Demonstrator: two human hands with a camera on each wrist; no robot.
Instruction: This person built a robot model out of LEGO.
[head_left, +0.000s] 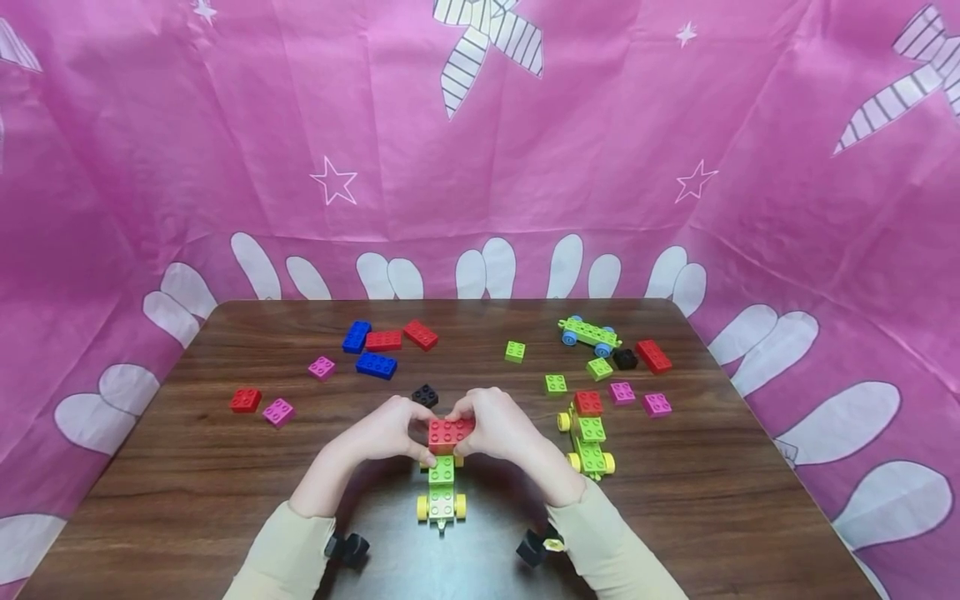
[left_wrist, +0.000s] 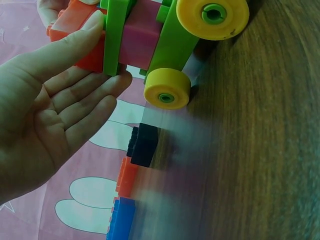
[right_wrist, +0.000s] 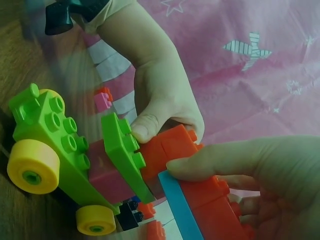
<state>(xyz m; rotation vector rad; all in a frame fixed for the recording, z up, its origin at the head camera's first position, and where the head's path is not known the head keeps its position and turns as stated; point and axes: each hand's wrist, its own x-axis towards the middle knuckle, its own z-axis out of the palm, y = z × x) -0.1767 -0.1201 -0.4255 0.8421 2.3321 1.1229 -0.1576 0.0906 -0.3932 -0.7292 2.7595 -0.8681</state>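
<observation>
Glossy moulded plastic throughout, studded on top, lying on a dark wood-grain table (head_left: 225, 517) ringed by thin pink sheeting (head_left: 525, 167) printed with white stars. Near the front edge, a green wheeled car (head_left: 441, 494) with smooth yellow disc wheels, a pink block sandwiched under a thin green plate. On top of its far end, a red brick (head_left: 450, 433), rectangular, two rows of round studs, with a light blue plate showing beneath it in the right wrist view. Left hand (head_left: 386, 433) curled in from the left, thumb tip on the green plate edge, fingertips touching the red brick's side, palm fairly flat in its own wrist view. Right hand (head_left: 498, 429) curled round the red brick from the right, thumb pressed along its top. Beside, a second green car (head_left: 590, 442) and scattered loose bricks, among them a black brick (head_left: 425, 395).
</observation>
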